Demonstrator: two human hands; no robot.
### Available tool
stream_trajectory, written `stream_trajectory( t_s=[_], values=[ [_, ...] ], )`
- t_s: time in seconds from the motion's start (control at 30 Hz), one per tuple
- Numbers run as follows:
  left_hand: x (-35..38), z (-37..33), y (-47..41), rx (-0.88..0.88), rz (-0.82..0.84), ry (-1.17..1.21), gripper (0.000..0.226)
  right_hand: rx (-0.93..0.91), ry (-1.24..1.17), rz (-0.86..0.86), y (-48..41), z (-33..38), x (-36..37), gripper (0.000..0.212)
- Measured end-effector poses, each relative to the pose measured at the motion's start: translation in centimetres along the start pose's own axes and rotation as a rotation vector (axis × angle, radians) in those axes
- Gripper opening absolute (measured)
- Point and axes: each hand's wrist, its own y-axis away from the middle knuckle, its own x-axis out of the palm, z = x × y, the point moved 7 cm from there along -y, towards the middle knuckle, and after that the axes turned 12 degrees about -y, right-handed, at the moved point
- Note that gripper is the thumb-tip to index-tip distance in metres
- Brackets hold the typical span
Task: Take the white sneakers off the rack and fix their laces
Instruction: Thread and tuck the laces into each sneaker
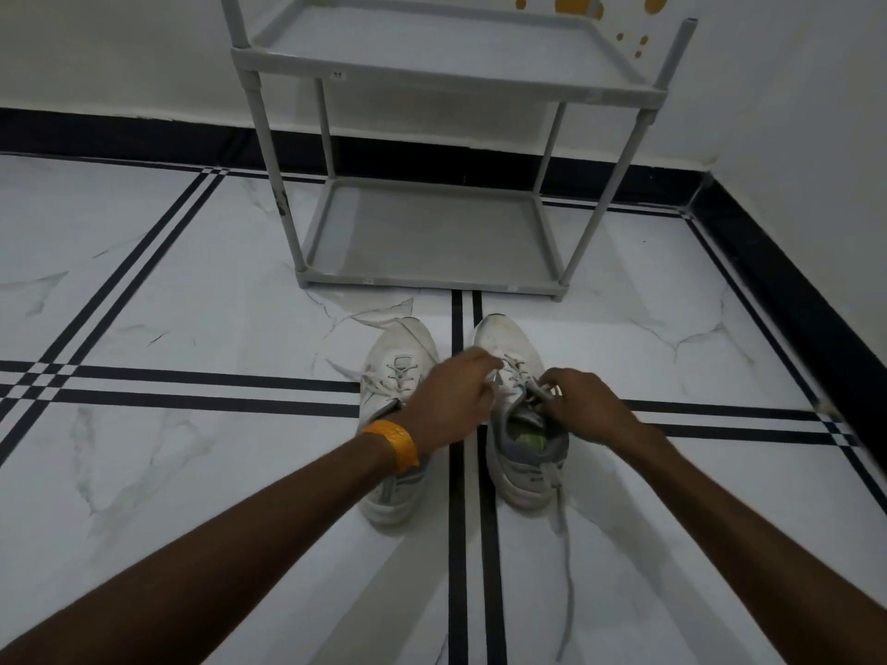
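1. The two worn white lace-up sneakers are off the grey plastic tiered shoe rack (432, 232) and stand side by side on the white marble-look tiled floor with black inlay stripes (192, 280), just in front of the rack, toes toward it. Both rack shelves in view are bare, so the first half of the task looks done.
2. The step in hand, as I judge it, is lacing the right white sneaker (516, 348), the one with the grey collar and greenish insole.
3. The left hand (451, 400), with an orange band (393, 443) at the wrist, reaches across over the left white sneaker (398, 357) to the right one; its fingers are curled and pinch a white lace near the middle eyelets.
4. The right hand (583, 405) sits at the top of the tongue, fingers clenched on a lace end near the upper eyelets; exactly which strand it has I cannot tell.
5. One long grey-white loose lace end (569, 568) trails from the right sneaker's heel side down across the floor toward the camera.
6. The left sneaker's laces lie loose too, one end splayed out to its left.
7. The next move likely calls for drawing the crossings snug and gathering the trailing end before knotting; then the other sneaker needs the same.
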Motion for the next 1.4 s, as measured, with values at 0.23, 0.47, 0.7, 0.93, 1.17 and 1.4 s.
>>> stream_trajectory(
  t_s=[0.23, 0.47, 0.7, 0.93, 1.17, 1.4],
  values=[
    [2.6, 0.4, -1.8, -0.1, 0.099, -0.049, 0.016, -0.049, -0.173, -0.104, 0.8, 0.3, 0.8, 0.021],
    [1.9, 1.9, 0.7, -0.164, 0.138, 0.102, 0.007, 0.034, -0.527, -0.079, 0.8, 0.3, 1.3, 0.016],
    [2.0, 3.4, 0.4, -0.349, 0.263, 0.276, 0.026, 0.128, -0.495, -0.008, 0.2, 0.8, 2.4, 0.032],
    [2.1, 3.7, 0.8, -0.456, 0.091, 0.441, 0.038, 0.16, -0.562, -0.223, 1.4, 0.4, 1.3, 0.045],
    [2.3, 3.7, 1.1, -0.466, 0.012, 0.329, 0.031, 0.113, -0.535, -0.266, 1.4, 0.6, 2.0, 0.046],
    [2.1, 3.3, 1.6, -0.472, -0.011, 0.303, 0.03, 0.106, -0.497, -0.242, 1.4, 1.2, 2.5, 0.043]
  ],
)
